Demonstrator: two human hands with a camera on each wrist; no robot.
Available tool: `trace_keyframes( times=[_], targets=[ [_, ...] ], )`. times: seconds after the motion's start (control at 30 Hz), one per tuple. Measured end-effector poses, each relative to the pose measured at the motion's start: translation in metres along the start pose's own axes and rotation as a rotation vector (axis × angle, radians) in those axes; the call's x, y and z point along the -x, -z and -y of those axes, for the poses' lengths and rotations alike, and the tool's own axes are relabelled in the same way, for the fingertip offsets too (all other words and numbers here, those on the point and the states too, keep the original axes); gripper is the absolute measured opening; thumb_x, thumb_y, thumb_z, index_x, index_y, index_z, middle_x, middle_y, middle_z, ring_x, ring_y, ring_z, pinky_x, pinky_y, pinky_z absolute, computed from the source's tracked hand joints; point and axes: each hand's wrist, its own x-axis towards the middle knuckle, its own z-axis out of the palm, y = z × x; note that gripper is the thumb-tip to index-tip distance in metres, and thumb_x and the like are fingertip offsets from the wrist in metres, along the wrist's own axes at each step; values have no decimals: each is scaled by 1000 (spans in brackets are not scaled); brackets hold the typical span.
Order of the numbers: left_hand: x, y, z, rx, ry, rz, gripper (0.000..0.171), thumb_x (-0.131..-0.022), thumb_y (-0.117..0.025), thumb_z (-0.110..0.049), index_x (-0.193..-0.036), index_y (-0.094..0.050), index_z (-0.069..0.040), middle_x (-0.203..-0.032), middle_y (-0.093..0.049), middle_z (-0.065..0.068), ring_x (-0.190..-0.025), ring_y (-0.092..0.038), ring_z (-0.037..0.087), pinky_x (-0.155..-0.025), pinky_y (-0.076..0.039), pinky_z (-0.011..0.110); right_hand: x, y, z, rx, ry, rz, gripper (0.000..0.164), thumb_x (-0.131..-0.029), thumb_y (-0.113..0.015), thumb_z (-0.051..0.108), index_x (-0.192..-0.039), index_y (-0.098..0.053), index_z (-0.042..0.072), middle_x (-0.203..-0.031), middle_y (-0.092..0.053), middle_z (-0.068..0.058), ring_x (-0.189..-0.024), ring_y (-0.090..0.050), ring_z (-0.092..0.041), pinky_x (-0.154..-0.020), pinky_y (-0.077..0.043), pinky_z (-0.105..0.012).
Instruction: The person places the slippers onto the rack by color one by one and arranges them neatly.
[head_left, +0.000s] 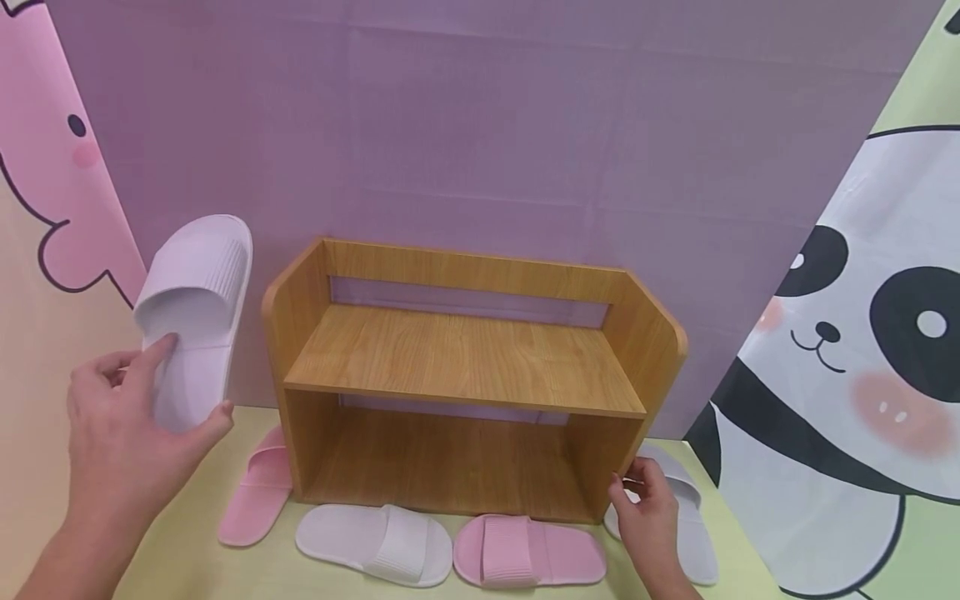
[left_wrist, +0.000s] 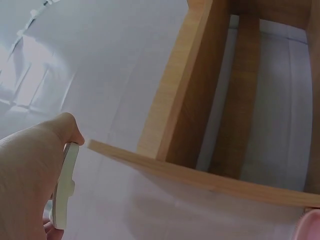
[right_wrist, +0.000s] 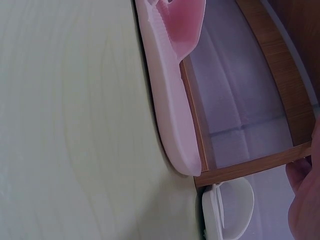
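Raised at the left, a white slipper [head_left: 197, 260] is held by my left hand [head_left: 131, 429], thumb on one edge and fingers at the other. The left wrist view shows this slipper [left_wrist: 63, 190] edge-on, beside the shelf's side. A two-tier wooden shelf [head_left: 465, 358] stands in the middle, both tiers bare. My right hand [head_left: 649, 518] pinches the front edge of its right side panel [head_left: 651, 354] low down, thumb inside and fingers outside. Behind that hand lies another white slipper [head_left: 693, 537], partly hidden.
In front of the shelf lie a white slipper [head_left: 345, 535] and a pink slipper [head_left: 566, 554], toe to toe. Another pink slipper [head_left: 251, 510] rests at the shelf's left side on the pale yellow table [head_left: 180, 558]. A purple cloth [head_left: 480, 125] hangs behind; a panda print [head_left: 817, 400] covers the right wall.
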Motion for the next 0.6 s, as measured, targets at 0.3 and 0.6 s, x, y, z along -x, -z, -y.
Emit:
trace_keyframes(
  times=[0.3, 0.6],
  targets=[
    [-4, -1, -18, 67, -26, 1, 93, -64, -97, -20, -150, -65, -8, -142, -45, 33, -125, -45, 47, -85, -42, 59, 0, -1, -5, -17, 8, -8, 29, -86, -73, -22, -108, -70, -3, -101, -74, -12, -93, -64, 2, -82, -52, -6],
    [-8, -12, -43, 106, -46, 65, 95, -66, -100, -20, -153, -64, -10, -146, -44, 30, -131, -45, 45, -88, -51, 68, 0, -1, -5, -28, -7, 2, 26, -88, -73, -19, -107, -70, -2, -101, -74, -11, -94, -66, -3, -82, -53, -8]
  ],
)
